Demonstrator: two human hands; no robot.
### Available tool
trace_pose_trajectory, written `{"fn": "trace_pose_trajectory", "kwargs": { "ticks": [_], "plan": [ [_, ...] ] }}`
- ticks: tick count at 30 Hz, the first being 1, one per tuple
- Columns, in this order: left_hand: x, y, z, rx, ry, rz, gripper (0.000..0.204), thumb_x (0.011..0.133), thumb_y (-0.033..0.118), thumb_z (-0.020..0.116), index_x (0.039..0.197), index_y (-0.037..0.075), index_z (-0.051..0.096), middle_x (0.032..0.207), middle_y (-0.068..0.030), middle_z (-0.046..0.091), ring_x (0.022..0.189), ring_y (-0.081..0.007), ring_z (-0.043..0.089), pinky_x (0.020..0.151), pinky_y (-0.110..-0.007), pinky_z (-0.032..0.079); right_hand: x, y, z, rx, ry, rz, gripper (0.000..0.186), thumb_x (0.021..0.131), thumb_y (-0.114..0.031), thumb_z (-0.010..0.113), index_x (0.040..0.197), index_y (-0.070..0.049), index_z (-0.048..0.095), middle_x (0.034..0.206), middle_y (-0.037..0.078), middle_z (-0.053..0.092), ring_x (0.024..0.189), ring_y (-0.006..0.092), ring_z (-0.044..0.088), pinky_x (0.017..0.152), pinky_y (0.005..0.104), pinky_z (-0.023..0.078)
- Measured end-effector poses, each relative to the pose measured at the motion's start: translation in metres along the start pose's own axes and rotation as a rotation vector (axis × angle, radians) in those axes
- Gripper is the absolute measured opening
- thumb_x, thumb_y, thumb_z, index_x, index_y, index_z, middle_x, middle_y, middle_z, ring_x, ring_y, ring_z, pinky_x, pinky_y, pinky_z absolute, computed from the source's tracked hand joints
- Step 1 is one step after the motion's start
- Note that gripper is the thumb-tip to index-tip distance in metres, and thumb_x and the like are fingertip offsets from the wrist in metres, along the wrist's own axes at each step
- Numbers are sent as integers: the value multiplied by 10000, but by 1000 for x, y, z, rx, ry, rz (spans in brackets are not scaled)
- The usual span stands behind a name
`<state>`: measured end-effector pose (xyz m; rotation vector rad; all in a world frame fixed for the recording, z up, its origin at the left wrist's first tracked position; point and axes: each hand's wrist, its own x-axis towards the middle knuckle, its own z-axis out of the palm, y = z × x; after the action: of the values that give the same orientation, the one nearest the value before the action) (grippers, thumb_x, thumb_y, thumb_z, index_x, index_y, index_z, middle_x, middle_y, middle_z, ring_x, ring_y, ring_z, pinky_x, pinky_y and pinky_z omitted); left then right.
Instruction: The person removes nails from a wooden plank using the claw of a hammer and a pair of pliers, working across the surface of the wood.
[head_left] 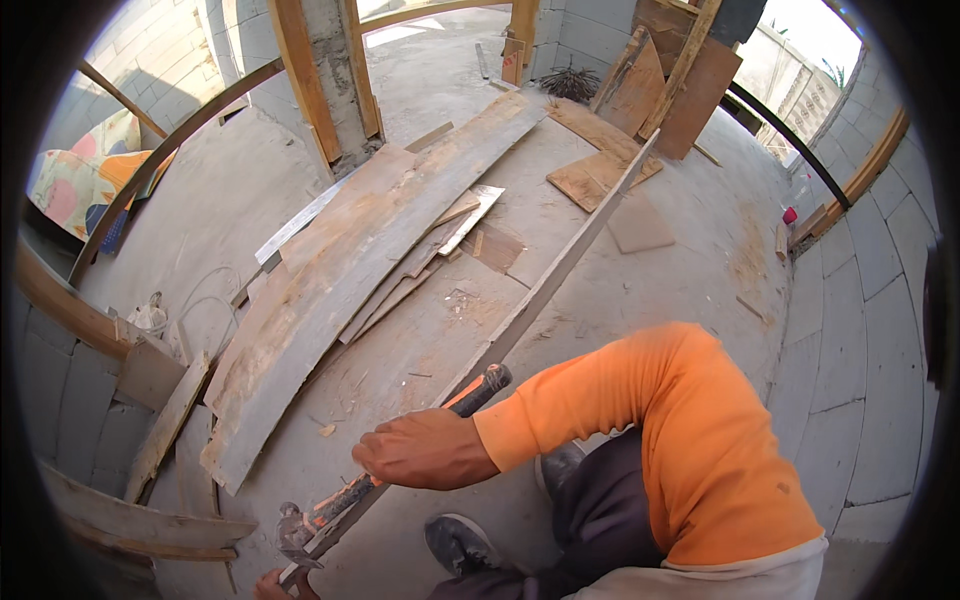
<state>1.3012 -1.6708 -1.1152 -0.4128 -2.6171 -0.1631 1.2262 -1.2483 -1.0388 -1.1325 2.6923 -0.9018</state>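
My right hand (420, 450), in an orange sleeve, is closed around the middle of a hammer (475, 392) with an orange-and-black handle. The hammer lies along a long narrow board (570, 260), its metal head beside the board's near end at lower left. At that end my left hand (272, 585) grips the board, mostly cut off by the bottom of the picture. The board slants from there up to the right, toward the stacked panels. Beneath my arm are my dark trousers and shoes (458, 540).
Wide weathered boards (330, 300) lie stacked at centre left. Plywood pieces (590, 180) lean and lie at the back right. Grey block walls (870, 370), wooden posts (305, 80) and loose planks (160, 450) edge the space. Debris is scattered on the concrete floor (720, 270).
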Motion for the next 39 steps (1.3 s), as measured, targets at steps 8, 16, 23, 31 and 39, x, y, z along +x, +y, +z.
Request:
{"fn": "trace_pose_trajectory", "kwargs": {
  "ticks": [8,16,23,31,39],
  "plan": [
    [58,123,60,-198,19,-10,386,868,185,783,1152,25,577,1042,-146,573,1042,-382,522,994,-485,326,-58,68,-75,-186,111,316,113,986,-127,570,979,-22,531,909,210,671,866,423,679,746,512,513],
    [110,235,109,-237,64,-13,349,854,179,792,1133,70,613,1015,-83,596,980,-292,544,967,-428,338,-117,143,-99,-324,143,529,63,977,-94,552,997,-36,537,935,175,680,893,404,675,755,518,508],
    [109,227,110,-298,-135,-38,549,795,207,836,1264,65,589,1195,-111,617,1190,-304,553,1092,-464,312,-99,181,-94,-379,76,537,57,967,-97,543,969,-40,548,931,183,682,903,410,677,757,518,510],
    [48,113,42,-230,337,100,490,936,342,771,1316,88,595,1317,-96,620,1252,-257,555,1104,-434,357,-92,191,-73,-338,144,452,195,872,-26,707,949,-12,528,844,215,630,818,462,621,695,492,467],
    [13,0,5,-96,104,-235,614,883,433,803,1323,60,594,1317,-104,627,1241,-286,575,1053,-426,399,-64,192,-64,-461,131,492,207,880,-15,702,906,-3,498,781,222,591,734,430,583,674,459,459]
  ]
}}
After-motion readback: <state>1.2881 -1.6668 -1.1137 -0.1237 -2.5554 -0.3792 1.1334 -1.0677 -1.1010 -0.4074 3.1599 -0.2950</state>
